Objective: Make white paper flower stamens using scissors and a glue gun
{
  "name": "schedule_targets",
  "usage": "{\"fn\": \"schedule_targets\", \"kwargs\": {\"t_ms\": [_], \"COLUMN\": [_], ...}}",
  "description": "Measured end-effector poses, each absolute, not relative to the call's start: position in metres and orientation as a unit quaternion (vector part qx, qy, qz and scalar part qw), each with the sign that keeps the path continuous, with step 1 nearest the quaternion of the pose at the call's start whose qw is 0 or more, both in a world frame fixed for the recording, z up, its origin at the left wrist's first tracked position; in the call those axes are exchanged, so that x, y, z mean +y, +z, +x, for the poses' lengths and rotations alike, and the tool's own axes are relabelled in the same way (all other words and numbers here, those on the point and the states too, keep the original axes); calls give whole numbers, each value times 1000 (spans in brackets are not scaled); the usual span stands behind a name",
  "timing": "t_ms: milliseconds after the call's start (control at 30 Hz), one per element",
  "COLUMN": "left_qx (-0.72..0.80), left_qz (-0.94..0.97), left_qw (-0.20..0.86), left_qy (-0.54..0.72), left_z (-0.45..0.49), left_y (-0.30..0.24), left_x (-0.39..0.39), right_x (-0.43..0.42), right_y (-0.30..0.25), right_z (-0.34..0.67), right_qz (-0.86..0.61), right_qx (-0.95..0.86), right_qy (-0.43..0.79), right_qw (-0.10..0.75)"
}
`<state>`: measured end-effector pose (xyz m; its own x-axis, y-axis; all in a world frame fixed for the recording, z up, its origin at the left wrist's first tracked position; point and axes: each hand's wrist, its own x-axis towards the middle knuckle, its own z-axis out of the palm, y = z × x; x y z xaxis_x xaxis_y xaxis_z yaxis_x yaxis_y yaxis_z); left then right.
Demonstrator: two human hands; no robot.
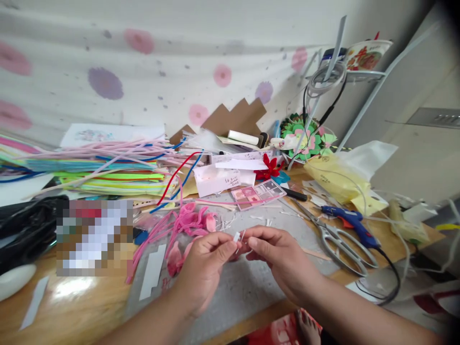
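My left hand (203, 266) and my right hand (278, 256) meet above a grey cutting mat (251, 282). Both pinch a small white piece (237, 236) with thin white strands between their fingertips. The fingers of each hand are pressed together around it. Just behind my left hand lies a heap of pink pipe cleaners and pink petals (187, 225). A white paper strip (153, 270) lies flat on the mat to the left.
Large scissors (336, 237) and a blue glue gun (350, 223) with black cord lie to the right. A palette box (258, 193), a red flower (269, 168), stacked coloured pipe cleaners (108, 167), a yellow bag (338, 179) and a black bag (25, 230) crowd the wooden table.
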<state>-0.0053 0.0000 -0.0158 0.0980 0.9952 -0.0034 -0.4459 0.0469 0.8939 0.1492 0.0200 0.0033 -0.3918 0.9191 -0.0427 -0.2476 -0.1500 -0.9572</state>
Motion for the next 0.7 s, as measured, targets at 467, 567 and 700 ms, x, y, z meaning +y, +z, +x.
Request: {"fn": "schedule_targets", "kwargs": {"t_ms": [467, 567, 700], "left_qx": [406, 415, 406], "left_qz": [474, 499, 523], "left_qw": [574, 555, 555], "left_qy": [530, 521, 504], "left_z": [-10, -12, -13], "left_y": [-15, -18, -19], "left_x": [-1, -1, -1], "right_x": [29, 28, 26], "right_y": [24, 27, 27], "right_z": [161, 163, 160], "right_qz": [-390, -407, -418], "right_qx": [-702, -726, -726], "right_qy": [478, 454, 451], "right_qw": [355, 318, 307]}}
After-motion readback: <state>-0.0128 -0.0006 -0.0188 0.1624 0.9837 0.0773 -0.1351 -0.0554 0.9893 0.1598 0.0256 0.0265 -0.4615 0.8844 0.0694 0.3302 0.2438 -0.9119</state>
